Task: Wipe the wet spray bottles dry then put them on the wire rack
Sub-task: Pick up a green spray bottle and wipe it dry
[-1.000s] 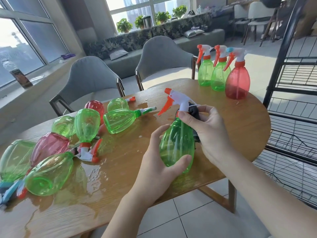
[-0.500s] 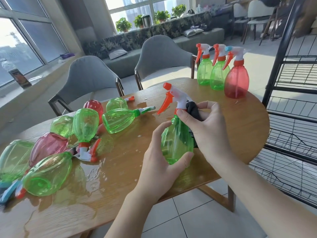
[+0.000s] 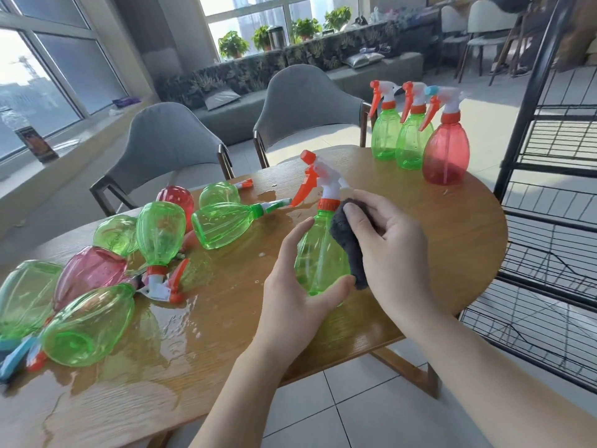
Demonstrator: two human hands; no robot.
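Left hand fingers grip green bottle; right hand presses cloth.

We see a wooden table, wet at near left | two grey chairs at its far side | a sofa bench beyond | potted plants on the far sill | a bottle on the left ledge

There is a single view, worn on the person's head, looking forward and down across the wooden table from its near edge. It sits close above the tabletop, facing the two grey chairs beyond the table's far side.
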